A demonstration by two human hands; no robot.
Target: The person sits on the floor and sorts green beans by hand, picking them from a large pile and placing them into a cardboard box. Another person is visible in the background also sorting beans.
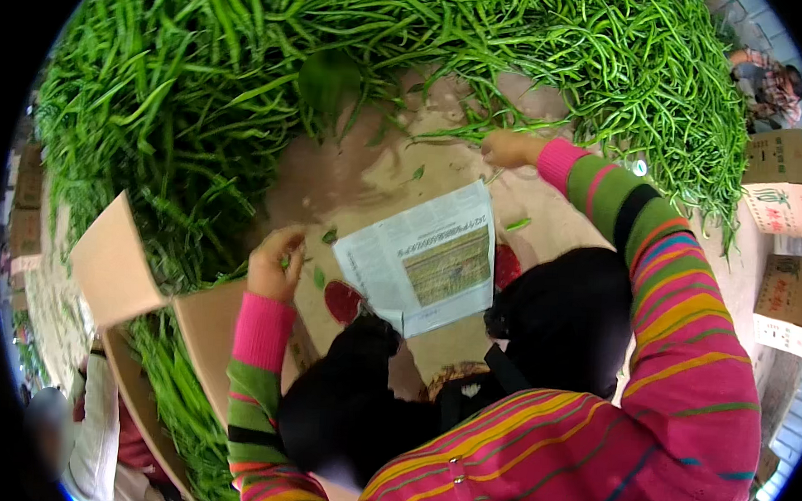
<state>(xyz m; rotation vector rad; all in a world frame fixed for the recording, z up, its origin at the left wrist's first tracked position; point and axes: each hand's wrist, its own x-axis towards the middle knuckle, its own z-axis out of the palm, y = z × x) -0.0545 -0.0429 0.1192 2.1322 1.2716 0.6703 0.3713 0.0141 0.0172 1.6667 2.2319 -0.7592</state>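
Observation:
A huge heap of long green chili peppers (454, 22) curves around the ground before me. My left hand (276, 261) is raised beside the flap of a cardboard box, its fingers curled around a small green piece, perhaps a pepper bit. My right hand (508, 148) reaches to the heap's inner edge, close to a few peppers; whether it grips one I cannot tell. Between my hands a printed newspaper sheet (434, 259) lies on the ground, in front of my knees.
At my left stands an open cardboard box (206, 329) holding green peppers (182, 402). A person (96, 425) is beyond it. Printed cartons (781, 202) stand at the far right, near another person (770, 86). Loose leaves (319, 277) lie about the newspaper.

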